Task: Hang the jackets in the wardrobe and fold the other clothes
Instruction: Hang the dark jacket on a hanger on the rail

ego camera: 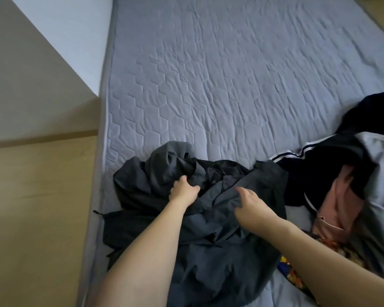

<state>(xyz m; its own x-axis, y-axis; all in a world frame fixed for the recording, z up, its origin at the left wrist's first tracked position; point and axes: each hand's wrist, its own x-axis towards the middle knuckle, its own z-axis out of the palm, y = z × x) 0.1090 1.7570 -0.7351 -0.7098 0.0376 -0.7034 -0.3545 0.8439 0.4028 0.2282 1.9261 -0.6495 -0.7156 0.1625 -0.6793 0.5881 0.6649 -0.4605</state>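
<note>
Nearest the camera, both forearms reach out over the near edge of the bed [231, 74], and a crumpled dark grey jacket [208, 251] lies under them at the bed's near left corner, part of it spilling toward the left edge. The left hand [183, 189] has its fingers curled into a bunch of the jacket's cloth near what looks like a hood; the right hand [252, 203] lies on the fabric with fingers bent and pinching a fold, though how firm that hold is cannot be told. The jacket is too rumpled to read a clean shape, but its bulk runs roughly from the near edge away up the bed, with the hood-like end pointing toward the far side. Just to the right, touching it, sits a heap along the bed's right edge: a black garment with white stripes [319, 160], a pink garment [341, 202], a pale grey garment [381, 173], and a bright patterned piece [293, 275] at the near right. Farther back on the right edge is another dark garment [370, 109]. Beyond, the quilted bed is bare. By this showing the work seems barely begun: nothing folded is in sight, no wardrobe or hanger is visible, and the whole pile waits.
</note>
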